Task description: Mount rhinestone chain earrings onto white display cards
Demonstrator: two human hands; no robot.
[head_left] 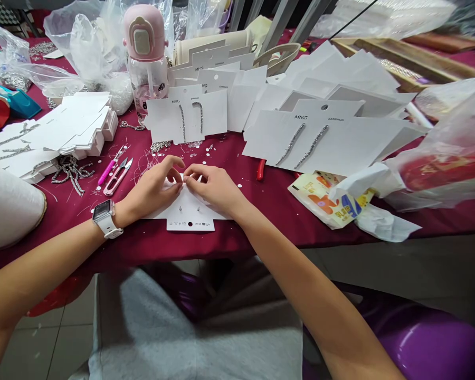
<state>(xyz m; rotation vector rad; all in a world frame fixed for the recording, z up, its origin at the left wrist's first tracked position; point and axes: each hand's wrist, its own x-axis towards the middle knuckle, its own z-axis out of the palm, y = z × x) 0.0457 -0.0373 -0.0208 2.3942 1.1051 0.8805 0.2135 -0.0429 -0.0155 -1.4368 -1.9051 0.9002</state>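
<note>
A white earring card (190, 214) lies face down on the table's near edge, its hole toward me and two small earring backs showing on it. Over its far part, my left hand (158, 184) and my right hand (209, 184) meet with fingertips pinched close together. Whatever is between the fingers is too small to make out. My left wrist wears a watch (103, 212). Pink-handled thread snips (117, 177) and a pink pen-like tool (111, 166) lie left of my hands. Beyond them stand cards with sparkling chain earrings (190, 116).
A pink-lidded bottle (144, 58) stands at the back. Stacked cards (75, 124) and a white roll (10, 206) are left. More carded earrings (312, 134), red-handled pliers (260, 170), a snack packet (328, 198) and a plastic bag (451, 137) lie right.
</note>
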